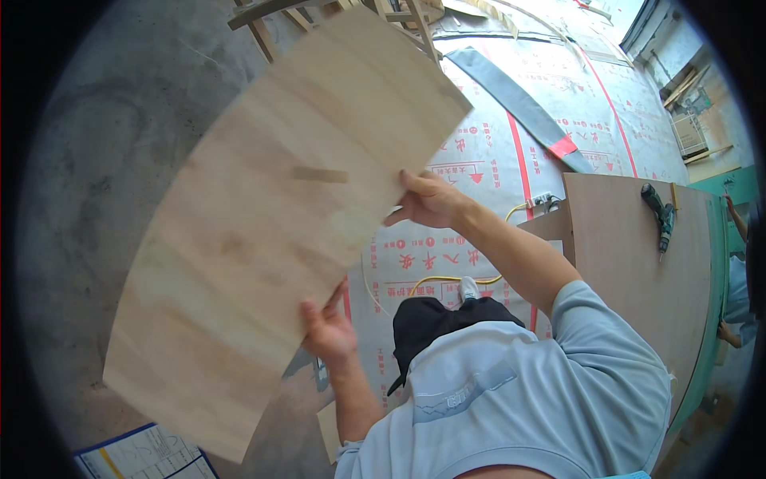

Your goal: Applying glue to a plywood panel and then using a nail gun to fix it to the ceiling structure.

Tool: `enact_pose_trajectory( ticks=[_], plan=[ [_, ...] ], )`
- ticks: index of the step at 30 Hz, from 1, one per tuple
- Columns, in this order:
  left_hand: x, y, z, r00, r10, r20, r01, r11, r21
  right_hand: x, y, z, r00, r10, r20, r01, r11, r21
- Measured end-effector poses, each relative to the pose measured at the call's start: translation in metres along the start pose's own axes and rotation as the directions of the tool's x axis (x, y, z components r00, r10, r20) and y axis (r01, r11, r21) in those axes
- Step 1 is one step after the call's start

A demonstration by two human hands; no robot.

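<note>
A large plywood sheet (231, 263) with a bowed left edge slants across the left half of the head view. A short brownish strip (320, 174) shows on its face. My left hand (329, 329) grips the sheet low on its right edge. Farther up that edge, my right hand (429, 199) is also closed on it, with the arm reached out forward. The sheet is held off the floor and hides much of what lies beneath.
At right, a cordless drill (661, 217) lies on a brown wood panel (622, 271). Another person's hand (729, 334) is by the green edge (706, 351). A power strip (544, 201) with yellow cable (447, 279) sits on printed floor covering (495, 168). Wooden trestles (259, 36) stand ahead.
</note>
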State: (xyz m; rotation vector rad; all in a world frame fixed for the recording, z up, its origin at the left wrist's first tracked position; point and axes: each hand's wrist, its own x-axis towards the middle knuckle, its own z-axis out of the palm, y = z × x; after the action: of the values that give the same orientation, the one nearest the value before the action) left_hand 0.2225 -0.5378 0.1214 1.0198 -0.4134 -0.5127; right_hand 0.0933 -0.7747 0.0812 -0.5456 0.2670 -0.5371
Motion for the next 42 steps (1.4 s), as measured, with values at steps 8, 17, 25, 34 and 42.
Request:
enact_pose_trajectory(
  ticks=[8, 17, 25, 34, 42],
  plan=[
    [0.125, 0.1, -0.032, 0.842, 0.529, -0.108, -0.521, 0.848, 0.096, 0.103, -0.017, -0.05, 0.957, 0.283, -0.061, -0.271, 0.801, -0.533],
    [0.307, 0.14, 0.023, 0.52, 0.853, 0.055, -0.854, 0.516, 0.073, 0.181, -0.151, -0.064, 0.878, -0.263, -0.4, -0.082, 0.741, -0.667],
    [0.476, 0.164, 0.145, 0.366, 0.93, 0.001, -0.93, 0.366, 0.034, 0.262, -0.358, 0.034, 0.387, -0.881, 0.271, 0.315, -0.15, -0.937],
    [0.654, 0.198, 0.339, 0.327, 0.939, 0.104, -0.943, 0.332, -0.037, 0.35, -0.616, 0.163, -0.216, -0.705, 0.675, -0.113, -0.669, -0.735],
    [0.785, 0.23, 0.499, 0.428, 0.893, 0.14, -0.899, 0.437, -0.038, 0.437, -0.69, 0.258, 0.988, 0.057, 0.147, 0.151, -0.089, -0.984]
  ],
)
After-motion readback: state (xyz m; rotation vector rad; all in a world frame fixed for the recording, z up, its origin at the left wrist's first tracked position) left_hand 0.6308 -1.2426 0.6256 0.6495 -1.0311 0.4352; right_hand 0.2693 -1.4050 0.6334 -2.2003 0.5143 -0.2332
